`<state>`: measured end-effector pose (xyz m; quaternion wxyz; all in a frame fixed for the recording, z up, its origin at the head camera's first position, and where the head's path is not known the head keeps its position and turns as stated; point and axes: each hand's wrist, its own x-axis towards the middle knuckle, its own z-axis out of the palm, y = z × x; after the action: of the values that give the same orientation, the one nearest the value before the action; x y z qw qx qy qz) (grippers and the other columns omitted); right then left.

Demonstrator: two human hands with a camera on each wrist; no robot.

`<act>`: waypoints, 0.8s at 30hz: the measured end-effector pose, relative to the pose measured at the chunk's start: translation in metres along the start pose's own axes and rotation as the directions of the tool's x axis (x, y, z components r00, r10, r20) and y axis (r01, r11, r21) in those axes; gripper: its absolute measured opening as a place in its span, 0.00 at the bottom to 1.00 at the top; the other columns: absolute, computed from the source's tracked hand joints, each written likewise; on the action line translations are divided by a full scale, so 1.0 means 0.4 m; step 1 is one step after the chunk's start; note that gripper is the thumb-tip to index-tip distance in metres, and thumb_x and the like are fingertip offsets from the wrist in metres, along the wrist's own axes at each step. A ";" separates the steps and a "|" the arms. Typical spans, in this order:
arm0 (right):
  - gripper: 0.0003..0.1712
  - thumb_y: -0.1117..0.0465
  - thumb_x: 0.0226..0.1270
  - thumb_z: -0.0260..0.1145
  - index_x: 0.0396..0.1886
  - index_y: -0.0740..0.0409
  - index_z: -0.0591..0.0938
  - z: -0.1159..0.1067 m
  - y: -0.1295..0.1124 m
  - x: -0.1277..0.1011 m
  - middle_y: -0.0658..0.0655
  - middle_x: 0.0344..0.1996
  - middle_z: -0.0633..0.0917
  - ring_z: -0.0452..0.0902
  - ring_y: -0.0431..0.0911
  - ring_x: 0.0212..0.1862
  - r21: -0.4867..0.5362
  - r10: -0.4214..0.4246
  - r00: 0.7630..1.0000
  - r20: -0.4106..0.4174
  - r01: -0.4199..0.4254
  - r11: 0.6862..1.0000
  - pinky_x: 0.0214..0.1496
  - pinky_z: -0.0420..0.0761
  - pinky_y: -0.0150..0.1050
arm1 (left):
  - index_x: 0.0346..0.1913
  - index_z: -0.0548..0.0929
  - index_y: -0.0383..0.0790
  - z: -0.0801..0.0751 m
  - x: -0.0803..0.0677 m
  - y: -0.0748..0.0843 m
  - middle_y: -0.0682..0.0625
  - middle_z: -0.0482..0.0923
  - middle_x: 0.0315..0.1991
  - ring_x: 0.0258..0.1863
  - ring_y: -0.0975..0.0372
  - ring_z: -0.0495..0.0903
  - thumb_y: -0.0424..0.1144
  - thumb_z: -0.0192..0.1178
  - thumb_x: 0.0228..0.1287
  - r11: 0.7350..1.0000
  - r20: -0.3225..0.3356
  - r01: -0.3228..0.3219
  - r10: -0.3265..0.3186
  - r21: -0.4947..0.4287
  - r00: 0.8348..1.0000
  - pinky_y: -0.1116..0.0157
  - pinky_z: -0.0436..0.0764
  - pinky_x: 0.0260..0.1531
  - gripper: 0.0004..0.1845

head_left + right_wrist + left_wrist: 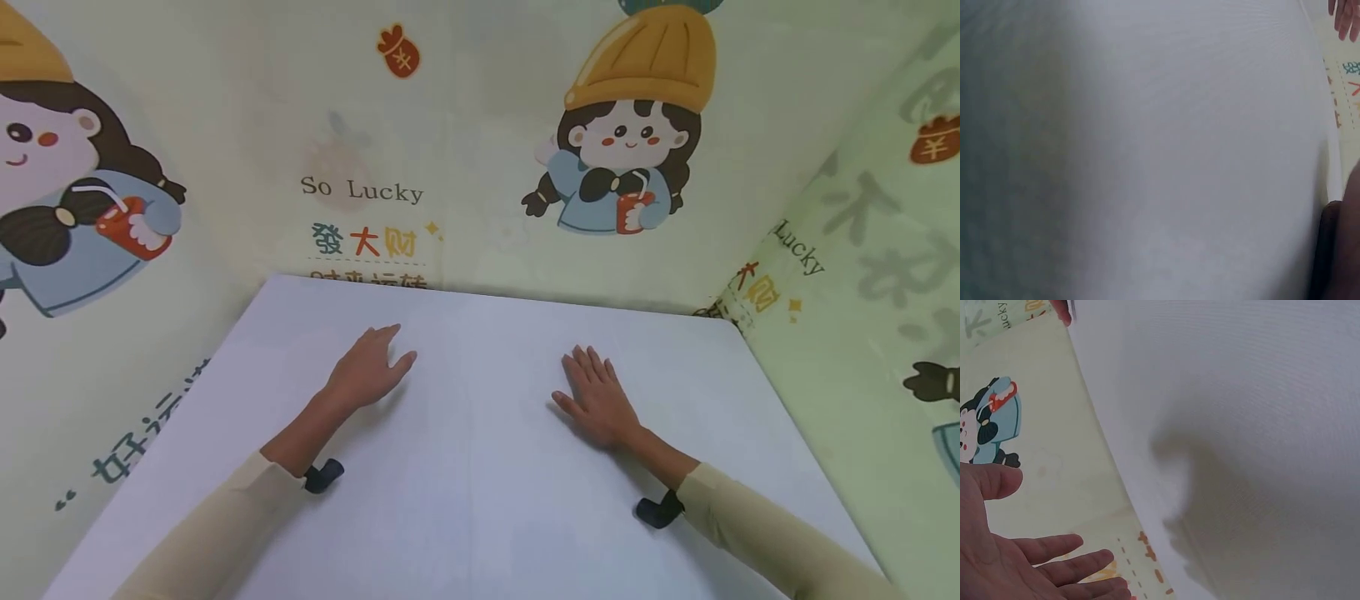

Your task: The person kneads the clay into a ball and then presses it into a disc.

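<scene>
Fingers of the left hand and right hand lie straight and together, mid-frame on the white desk; keeping palms flat seems best.

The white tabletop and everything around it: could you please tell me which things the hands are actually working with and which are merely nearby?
In hand:
- left hand, fingers straight, over the white tabletop
- right hand, flat, palm down on the same tabletop

Merely nearby:
- cartoon-printed backdrop behind and beside the tabletop
- black wrist cameras, one at each cuff
</scene>
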<state>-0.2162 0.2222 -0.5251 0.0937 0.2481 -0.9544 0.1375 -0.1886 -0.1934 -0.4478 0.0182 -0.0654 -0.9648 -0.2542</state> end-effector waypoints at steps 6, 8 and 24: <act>0.39 0.47 0.87 0.46 0.82 0.70 0.56 -0.045 0.006 0.001 0.74 0.82 0.48 0.31 0.68 0.83 0.451 0.089 0.995 0.051 -0.103 0.887 0.78 0.33 0.68 | 0.79 0.64 0.29 0.008 0.007 -0.007 0.32 0.64 0.77 0.79 0.37 0.55 0.53 0.54 0.78 1.000 -0.004 0.004 -0.004 0.001 1.000 0.41 0.59 0.74 0.38; 0.38 0.49 0.88 0.43 0.84 0.68 0.52 -0.075 0.011 0.001 0.73 0.83 0.42 0.26 0.66 0.83 0.596 0.133 0.986 0.101 -0.167 0.786 0.78 0.29 0.67 | 0.79 0.63 0.28 0.010 0.009 -0.010 0.32 0.64 0.77 0.79 0.37 0.55 0.52 0.54 0.78 1.000 -0.008 0.004 -0.004 0.001 1.000 0.41 0.59 0.74 0.38; 0.51 0.35 0.83 0.48 0.86 0.63 0.44 -0.238 0.064 -0.090 0.72 0.82 0.33 0.14 0.66 0.80 0.030 0.201 0.977 -0.070 -0.199 0.980 0.71 0.21 0.74 | 0.83 0.53 0.30 0.002 0.002 -0.021 0.31 0.43 0.83 0.82 0.37 0.36 0.58 0.54 0.77 0.959 -0.102 -0.056 0.088 0.276 0.991 0.38 0.41 0.77 0.46</act>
<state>-0.1873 0.2891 -0.4497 0.1112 0.1467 -0.9688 0.1658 -0.1904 -0.1999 -0.4526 0.0908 -0.0829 -0.9850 -0.1212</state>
